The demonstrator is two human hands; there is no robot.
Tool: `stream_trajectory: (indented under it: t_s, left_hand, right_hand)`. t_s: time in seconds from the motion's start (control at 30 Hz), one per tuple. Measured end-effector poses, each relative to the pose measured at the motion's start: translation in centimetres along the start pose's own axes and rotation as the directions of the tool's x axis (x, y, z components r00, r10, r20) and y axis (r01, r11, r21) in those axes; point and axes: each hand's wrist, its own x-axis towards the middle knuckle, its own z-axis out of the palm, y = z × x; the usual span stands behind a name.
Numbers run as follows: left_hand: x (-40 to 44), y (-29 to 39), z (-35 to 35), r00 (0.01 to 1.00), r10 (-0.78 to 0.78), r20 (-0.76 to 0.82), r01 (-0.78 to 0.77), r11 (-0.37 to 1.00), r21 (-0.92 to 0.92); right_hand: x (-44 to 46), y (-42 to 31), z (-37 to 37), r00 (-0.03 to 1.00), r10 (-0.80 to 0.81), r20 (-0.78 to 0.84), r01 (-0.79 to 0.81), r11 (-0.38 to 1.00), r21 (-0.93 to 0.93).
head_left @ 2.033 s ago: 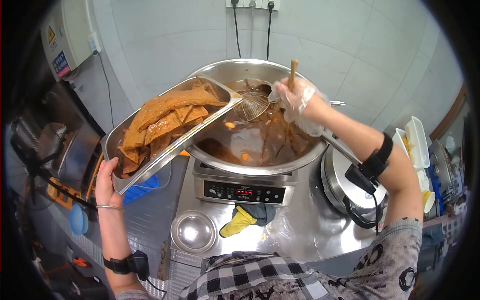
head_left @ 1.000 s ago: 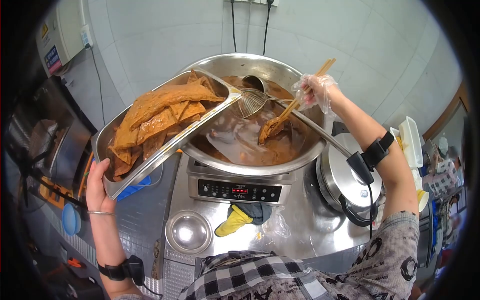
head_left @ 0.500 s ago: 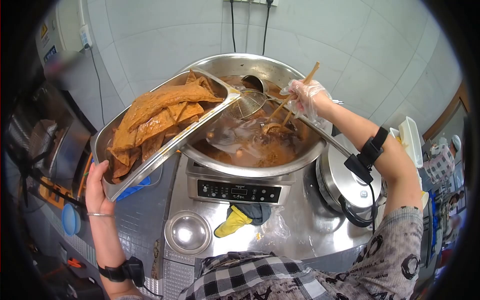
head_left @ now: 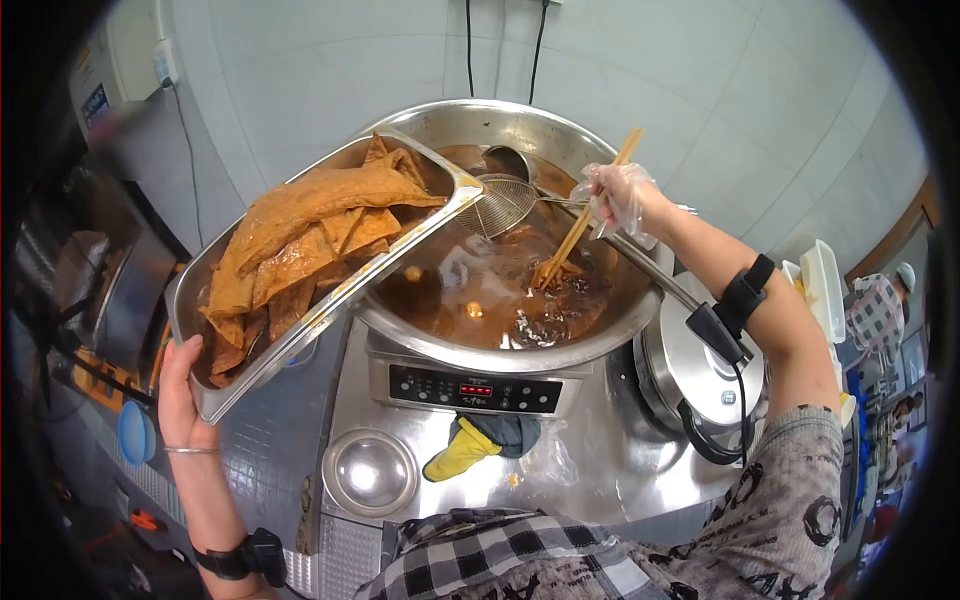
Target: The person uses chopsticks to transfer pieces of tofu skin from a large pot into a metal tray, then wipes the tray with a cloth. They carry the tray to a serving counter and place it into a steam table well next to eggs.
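My left hand (head_left: 188,395) grips the near corner of a steel tray (head_left: 330,300), which is tilted over the left rim of a large pot. Brown tofu sheets (head_left: 310,225) are piled in the tray. My right hand (head_left: 622,200), in a clear plastic glove, is closed round long wooden chopsticks (head_left: 578,232). Their tips are down in the brown broth (head_left: 440,300) on a piece of food (head_left: 560,272). A wire skimmer (head_left: 497,207) and a ladle (head_left: 510,160) rest in the wide steel pot (head_left: 480,350). Round pale items float in the broth.
Under the pot stands an induction cooker (head_left: 475,390) with a red display. A steel bowl (head_left: 370,472), a yellow and grey cloth (head_left: 475,447) and a lidded pot (head_left: 705,370) are on the counter. White bins (head_left: 822,290) stand right; another person (head_left: 882,315) is in the background.
The chopsticks have come closer together, and the food piece at their tips sits lower in the broth. My left hand and the tray have shifted slightly left and down. The cooker's red display is now visible.
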Motion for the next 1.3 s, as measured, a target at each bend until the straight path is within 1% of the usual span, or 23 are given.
stream_trajectory:
  t_s: [0.07,0.17,0.23,0.27,0.33,0.37,0.4,0.47,0.5,0.53,0.6,0.67,0.73,0.77,0.8,0.87,0.9,0.93,1.0,1.03,1.2,1.27,1.3]
  left_hand:
    - [0.1,0.0,-0.2,1.0,-0.005,0.006,0.005,1.0,-0.001]
    - [0.1,0.1,-0.1,1.0,-0.013,0.018,0.014,1.0,-0.003]
    - [0.0,0.2,0.1,1.0,-0.017,0.024,0.017,1.0,-0.003]
    - [-0.1,0.2,0.3,1.0,-0.012,0.022,0.012,1.0,-0.004]
    - [-0.2,0.2,0.3,1.0,-0.009,0.021,0.009,1.0,-0.003]
    - [-0.1,0.2,0.2,0.999,-0.013,0.032,0.014,1.0,-0.001]
    - [0.0,0.2,0.1,0.999,-0.017,0.044,0.017,1.0,-0.002]
    - [0.1,0.1,-0.3,0.999,-0.014,0.049,0.013,1.0,0.006]
    - [0.2,0.1,-0.4,0.999,-0.013,0.051,0.012,1.0,0.015]
    - [0.1,0.2,-0.1,0.999,-0.01,0.051,0.009,1.0,0.013]
    - [-0.5,0.4,1.0,1.0,-0.012,0.007,0.012,1.0,0.024]
    - [-0.5,0.5,1.2,1.0,-0.007,0.01,0.007,1.0,0.02]
    - [-0.6,0.4,1.3,1.0,-0.004,0.012,0.004,1.0,0.017]
    - [-0.7,0.4,1.4,1.0,-0.001,0.009,0.001,1.0,0.012]
    - [-0.7,0.4,1.3,1.0,0.001,0.005,-0.001,1.0,0.009]
    - [-0.6,0.2,1.2,1.0,0.0,-0.004,0.0,1.0,0.009]
    - [-0.6,0.1,1.2,1.0,0.0,-0.007,0.001,1.0,0.005]
    - [-0.6,0.1,1.2,1.0,-0.006,-0.006,0.006,1.0,0.006]
    - [-0.6,0.1,1.2,1.0,-0.002,0.001,0.002,1.0,0.012]
    - [-0.6,0.2,1.1,1.0,-0.004,0.001,0.004,1.0,0.013]
    - [-0.4,0.2,0.9,1.0,-0.007,0.02,0.007,1.0,0.02]
    - [-0.6,0.3,1.1,1.0,-0.009,0.026,0.009,1.0,0.021]
    - [-0.6,0.4,1.1,0.999,-0.009,0.033,0.008,1.0,0.02]
  right_hand:
    - [-0.3,-0.4,-0.4,0.998,0.012,-0.069,-0.017,0.997,-0.074]
    - [-1.9,-1.9,-0.7,0.997,0.037,-0.071,-0.036,0.999,0.012]
    - [-2.8,-3.5,-1.1,0.996,-0.084,-0.004,0.082,0.987,-0.137]
    - [-3.0,-4.5,-1.4,0.997,-0.083,-0.004,0.082,0.987,-0.136]
    - [-2.8,-6.2,-1.5,0.972,-0.125,-0.199,0.071,0.964,-0.258]
    - [-2.5,-6.0,-1.1,0.959,-0.102,-0.264,0.061,0.985,-0.159]
    - [-1.3,-4.7,-1.4,0.958,-0.102,-0.266,0.061,0.986,-0.158]
    - [1.8,-1.8,-2.0,0.939,-0.246,-0.24,0.173,0.942,-0.289]
    - [0.0,-2.8,-0.2,0.947,-0.064,-0.314,0.059,0.998,-0.027]
    - [0.4,-2.3,0.3,0.947,-0.067,-0.314,0.062,0.998,-0.028]
    - [1.1,-1.5,1.3,0.974,0.018,-0.228,0.019,0.987,0.159]
    - [0.7,-1.4,2.8,0.973,-0.034,-0.228,0.061,0.992,0.111]
    - [1.6,-0.6,3.4,0.979,-0.004,-0.203,0.044,0.98,0.195]
    - [2.2,-0.5,3.3,0.976,-0.052,-0.211,0.075,0.992,0.101]
    - [1.9,-0.9,3.1,0.977,-0.05,-0.206,0.072,0.992,0.101]
    - [0.8,-2.1,2.5,0.992,-0.102,-0.074,0.088,0.981,-0.171]
    - [0.9,-2.0,2.1,0.992,-0.13,-0.005,0.127,0.975,-0.18]
    - [0.7,-1.8,1.5,0.992,-0.125,-0.006,0.122,0.976,-0.181]
    - [-0.4,-2.2,0.7,0.962,-0.266,0.052,0.271,0.93,-0.25]
    - [-0.8,-3.0,0.6,0.958,-0.283,0.047,0.287,0.945,-0.158]
    - [-2.9,-5.0,1.8,0.902,-0.397,0.17,0.413,0.908,-0.071]
    - [-2.4,-4.3,3.6,0.817,-0.519,0.251,0.527,0.849,0.04]
    - [-3.2,-4.3,5.0,0.852,-0.496,0.167,0.503,0.864,0.002]
